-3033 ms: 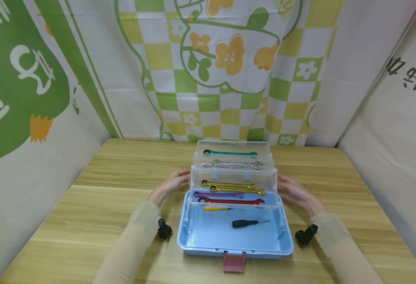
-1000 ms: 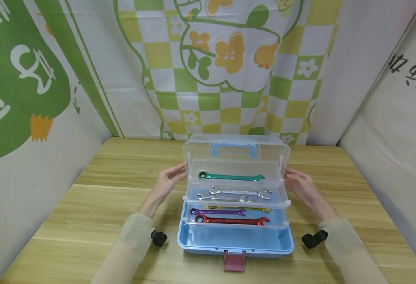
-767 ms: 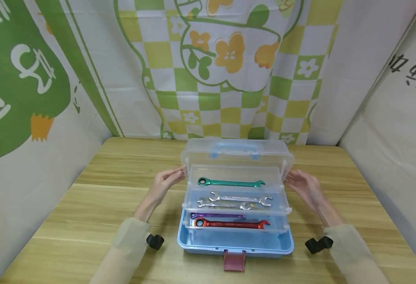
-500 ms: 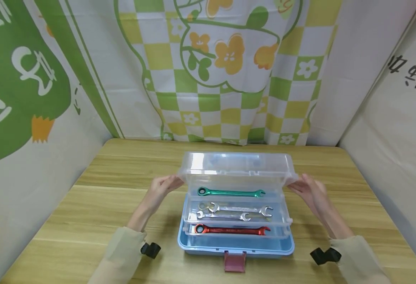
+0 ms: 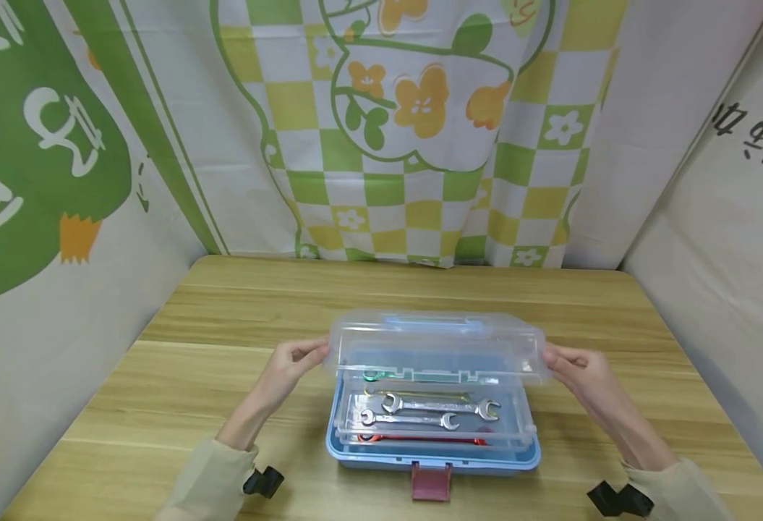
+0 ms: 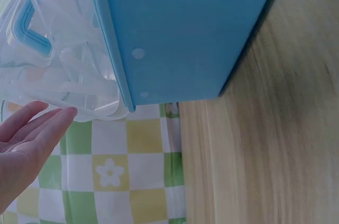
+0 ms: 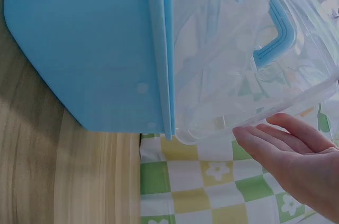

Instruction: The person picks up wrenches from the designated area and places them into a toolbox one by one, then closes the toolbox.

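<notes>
A blue toolbox [image 5: 361,457] stands on the table with its clear lid [image 5: 361,346] tilted partway over the folded clear trays [image 5: 524,414]. My left hand [image 5: 290,365] touches the lid's left end, and my right hand [image 5: 586,373] touches its right end. In the wrist views the fingers of both hands lie fairly straight against the lid's edge. Two silver open-end wrenches [image 5: 440,407] show in a tray, with a red wrench [image 5: 420,438] in front. A green wrench [image 5: 374,375] and a gold wrench [image 5: 420,394] are partly covered.
A pink latch [image 5: 430,483] hangs at the toolbox's front. The lid carries a blue handle [image 6: 34,30]. Wooden table [image 5: 212,347] surrounds the box, and a checkered curtain [image 5: 414,202] hangs behind it.
The stepped trays have folded down into the base, covering the screwdriver and the purple wrench. The lid has swung up and forward over them, both hands moving with its ends.
</notes>
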